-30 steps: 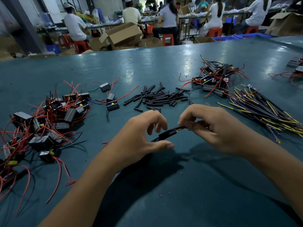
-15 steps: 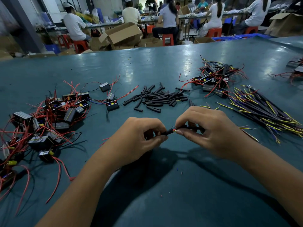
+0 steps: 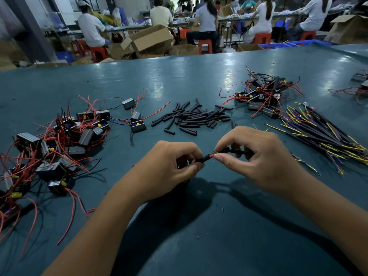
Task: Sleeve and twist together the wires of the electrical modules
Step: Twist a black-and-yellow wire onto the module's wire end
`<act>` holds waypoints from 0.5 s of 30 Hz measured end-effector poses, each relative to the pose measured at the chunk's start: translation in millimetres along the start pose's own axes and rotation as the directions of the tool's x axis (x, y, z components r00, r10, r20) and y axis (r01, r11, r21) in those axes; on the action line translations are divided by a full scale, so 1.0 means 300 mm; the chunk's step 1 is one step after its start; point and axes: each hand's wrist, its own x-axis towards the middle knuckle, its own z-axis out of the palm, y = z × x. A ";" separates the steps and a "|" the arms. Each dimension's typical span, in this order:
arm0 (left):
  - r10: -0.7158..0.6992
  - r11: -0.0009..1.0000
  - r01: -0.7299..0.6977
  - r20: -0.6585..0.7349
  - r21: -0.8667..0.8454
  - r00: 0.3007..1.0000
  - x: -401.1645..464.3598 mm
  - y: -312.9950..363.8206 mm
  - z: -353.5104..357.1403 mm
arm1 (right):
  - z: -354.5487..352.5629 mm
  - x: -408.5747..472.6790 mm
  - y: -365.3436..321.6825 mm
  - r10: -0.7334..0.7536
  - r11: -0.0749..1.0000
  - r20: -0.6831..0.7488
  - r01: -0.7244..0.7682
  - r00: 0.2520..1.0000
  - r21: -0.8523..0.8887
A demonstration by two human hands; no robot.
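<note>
Head | left hand (image 3: 167,166), right hand (image 3: 262,156) pinch one sleeved wire (image 3: 209,156)

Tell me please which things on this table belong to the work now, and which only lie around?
In use: left hand pinching a black sleeve over a red wire; right hand pinching a black wire.

Lying about: loose sleeves, modules, wired modules, yellow-tipped wires.

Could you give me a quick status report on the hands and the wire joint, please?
Left hand pinching black sleeve on red wire. Right hand pinching black wire. Bare ends meeting between fingertips. Nothing in the way.
</note>
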 end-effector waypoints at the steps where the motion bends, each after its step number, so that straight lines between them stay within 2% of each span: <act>1: -0.003 1.000 0.003 0.000 -0.001 1.000 0.000 0.000 0.001 | 0.001 -0.001 0.000 0.008 1.000 -0.014 -0.008 1.000 0.001; 8: 0.007 1.000 -0.006 -0.003 0.019 1.000 0.006 0.000 0.005 | 0.004 0.003 -0.005 0.002 0.999 -0.028 -0.001 1.000 0.036; 15: 0.015 1.000 -0.015 -0.013 0.027 1.000 0.008 -0.009 0.011 | 0.000 0.003 -0.002 -0.011 1.000 0.016 0.011 1.000 0.018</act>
